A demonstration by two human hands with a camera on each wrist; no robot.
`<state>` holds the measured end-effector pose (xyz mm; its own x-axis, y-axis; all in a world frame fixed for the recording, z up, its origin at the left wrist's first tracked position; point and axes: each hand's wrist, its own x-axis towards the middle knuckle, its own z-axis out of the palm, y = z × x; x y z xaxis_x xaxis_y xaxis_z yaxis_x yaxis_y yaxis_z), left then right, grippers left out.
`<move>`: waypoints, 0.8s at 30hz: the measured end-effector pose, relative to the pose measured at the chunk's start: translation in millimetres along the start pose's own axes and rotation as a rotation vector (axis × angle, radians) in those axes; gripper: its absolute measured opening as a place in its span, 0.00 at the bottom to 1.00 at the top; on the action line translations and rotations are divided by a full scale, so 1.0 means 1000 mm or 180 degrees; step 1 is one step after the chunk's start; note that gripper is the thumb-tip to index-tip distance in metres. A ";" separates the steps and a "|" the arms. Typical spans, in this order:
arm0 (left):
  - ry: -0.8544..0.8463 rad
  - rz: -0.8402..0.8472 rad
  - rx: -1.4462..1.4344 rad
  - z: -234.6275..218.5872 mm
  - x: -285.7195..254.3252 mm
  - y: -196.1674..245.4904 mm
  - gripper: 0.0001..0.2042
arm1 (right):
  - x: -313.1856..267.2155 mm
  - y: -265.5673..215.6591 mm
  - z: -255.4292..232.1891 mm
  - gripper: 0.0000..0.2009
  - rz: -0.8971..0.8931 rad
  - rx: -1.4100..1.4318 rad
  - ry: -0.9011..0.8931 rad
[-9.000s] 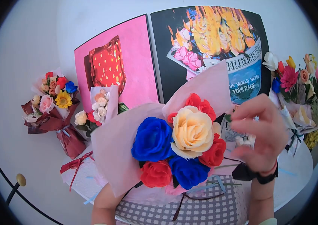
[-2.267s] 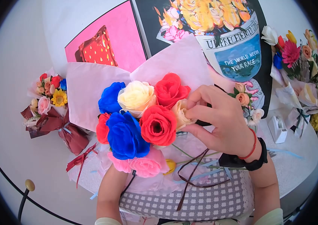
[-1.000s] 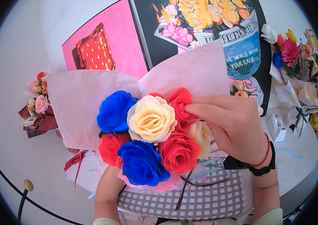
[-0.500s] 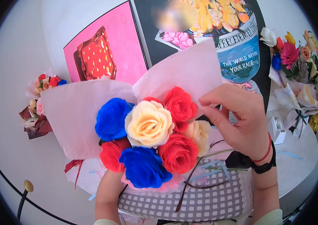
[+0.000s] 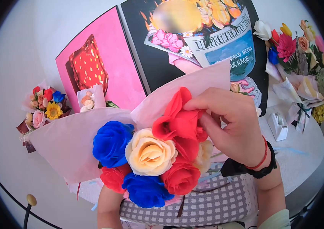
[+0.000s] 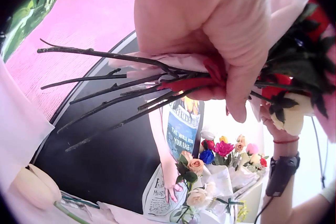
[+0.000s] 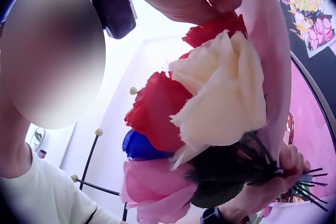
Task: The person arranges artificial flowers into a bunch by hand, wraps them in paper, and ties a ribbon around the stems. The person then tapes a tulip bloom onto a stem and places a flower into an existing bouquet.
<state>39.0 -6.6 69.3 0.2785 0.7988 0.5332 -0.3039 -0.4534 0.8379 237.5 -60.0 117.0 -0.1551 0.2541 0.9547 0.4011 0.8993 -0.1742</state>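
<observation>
My left hand [image 6: 210, 35] grips the dark stems [image 6: 121, 82] of a rose bouquet, with pale pink paper and red material under its fingers. In the head view that hand is hidden below the blooms. My right hand [image 5: 230, 126] pinches petals of the upper red rose [image 5: 179, 118], which spread upward and tilt. A cream rose [image 5: 151, 152] sits mid-bouquet, with blue roses [image 5: 112, 143] to its left and below. A second cream rose [image 7: 226, 92] lies on the right side, under my right hand in the right wrist view. Pale pink wrapping paper [image 5: 74, 141] fans behind the blooms.
Wrapped bouquets stand at the left [image 5: 49, 108] and right [image 5: 295, 65]. A white tape dispenser [image 5: 278, 126] rests on the white table [image 5: 303, 160]. Two pictures, one pink [image 5: 127, 65] and one black, lean at the back. A grey checked cloth [image 5: 207, 210] lies in front.
My right hand moves from the right-hand cream rose to the upper red rose, briefly comes away, then pinches its petals. Those petals now spread upward. The bouquet sits lower in the head view.
</observation>
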 end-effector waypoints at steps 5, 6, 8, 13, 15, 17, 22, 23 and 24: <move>-0.0125 -0.0023 0.0115 -0.003 0.002 -0.008 0.17 | -0.005 -0.002 0.005 0.14 -0.0244 -0.0448 -0.0367; -0.0140 -0.0026 0.0136 -0.004 0.002 -0.009 0.17 | -0.004 -0.003 0.003 0.14 -0.0121 -0.0517 -0.0429; -0.0162 -0.0021 0.0170 -0.007 0.002 -0.012 0.17 | -0.002 -0.006 -0.003 0.14 0.0003 -0.0583 -0.0501; -0.0251 -0.0011 0.0267 -0.012 0.002 -0.018 0.17 | -0.004 -0.013 -0.014 0.11 -0.0401 -0.1281 -0.0699; -0.0297 -0.0006 0.0314 -0.013 0.003 -0.019 0.17 | -0.008 -0.014 -0.005 0.11 -0.0464 -0.1319 -0.0705; -0.0346 -0.0002 0.0363 -0.015 0.004 -0.021 0.17 | -0.009 -0.014 -0.003 0.11 -0.0526 -0.1359 -0.0708; -0.0435 0.0023 0.0458 -0.021 0.005 -0.025 0.17 | -0.004 -0.018 -0.014 0.13 -0.0272 -0.1213 -0.0637; -0.0444 0.0034 0.0476 -0.022 0.005 -0.026 0.17 | -0.002 -0.020 -0.018 0.13 -0.0275 -0.1210 -0.0643; -0.0451 0.0045 0.0495 -0.024 0.004 -0.027 0.17 | 0.000 -0.022 -0.023 0.14 -0.0174 -0.0942 -0.0640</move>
<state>26.2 18.3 46.4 0.4038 0.7334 0.5468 -0.1675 -0.5284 0.8323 249.6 -88.4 126.2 -0.3460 0.2999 0.8890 0.6268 0.7789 -0.0188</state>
